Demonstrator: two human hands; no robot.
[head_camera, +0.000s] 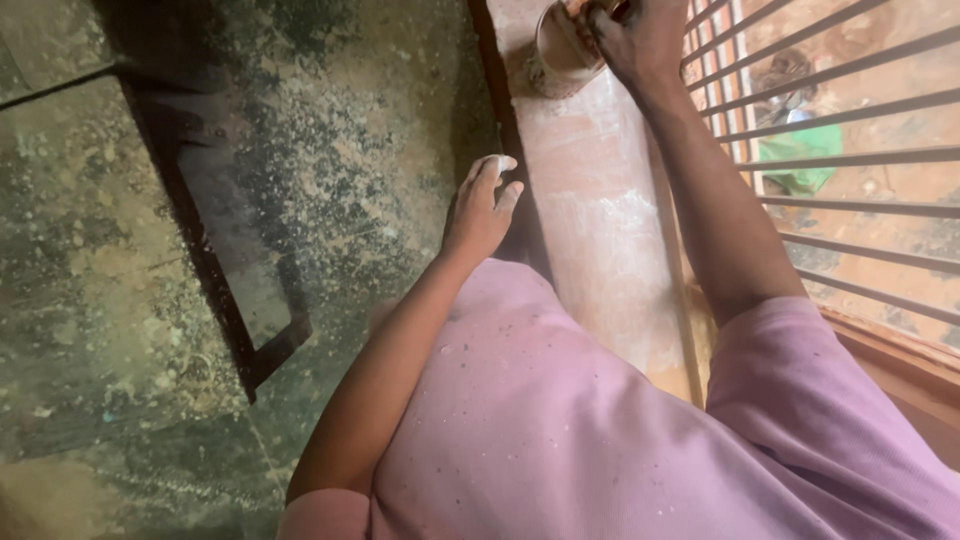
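head view: the person leans over a pale, dusty pink window sill that runs away from the body toward the top of the frame, its long axis close to the line of the right forearm. at the far end of that sill sits a round, putty-smeared can or small tub with a pale rim, partly cut off by the top edge. the right hand is on it, fingers curled over its rim on the side nearest the metal window bars; the hand looks closed in a grip on the can, though what the fingertips do inside the rim is hidden. the can lies straight ahead of the right arm and well beyond the left, so the right hand is by far the nearer.

the left hand rests at the near inner edge of the sill, fingers loosely bent, with a small white lump or smear at the fingertips; whether it is pinched or merely stuck to the skin i cannot tell.

a lilac short-sleeved shirt flecked with specks fills the lower frame and hides the near end of the sill. left of it is a stained, speckled concrete floor with a dark rectangular frame lying on it. beyond the bars, reddish ground and a green object are blurred.
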